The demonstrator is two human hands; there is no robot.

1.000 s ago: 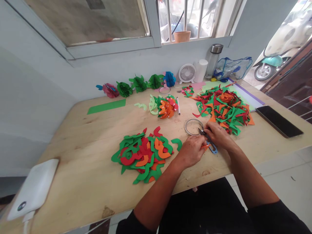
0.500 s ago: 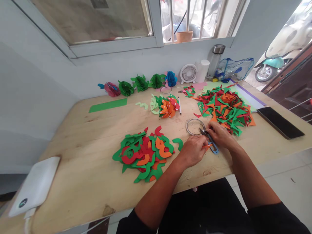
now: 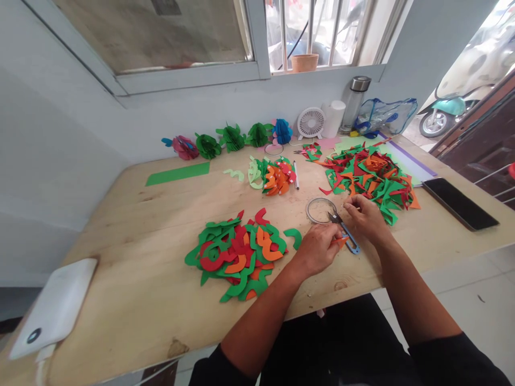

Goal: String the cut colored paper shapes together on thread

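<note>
My left hand [image 3: 319, 247] is closed on an orange paper piece [image 3: 341, 241], its tip poking out past the fingers. Blue-handled thread snips [image 3: 349, 236] lie on the table between my hands, blades by a metal ring [image 3: 317, 210]. My right hand [image 3: 364, 215] hovers above and right of the snips, thumb and fingertips pinched; anything between them is too small to make out. Left of my left hand sits a pile of green, red and orange curved paper pieces [image 3: 241, 257]. Mixed paper scraps [image 3: 374, 177] are heaped beyond my right hand.
A dark phone [image 3: 461, 203] lies at the right. A white power bank [image 3: 56, 305] with a cable is at the left edge. Along the wall stand paper figures [image 3: 231, 137], a small fan [image 3: 311, 122] and a bottle [image 3: 354, 104]. A smaller paper pile [image 3: 277, 177] lies beside a pen [image 3: 296, 175].
My right hand has moved slightly up and right, away from my left hand and the snips. My left hand keeps the orange piece in nearly the same place.
</note>
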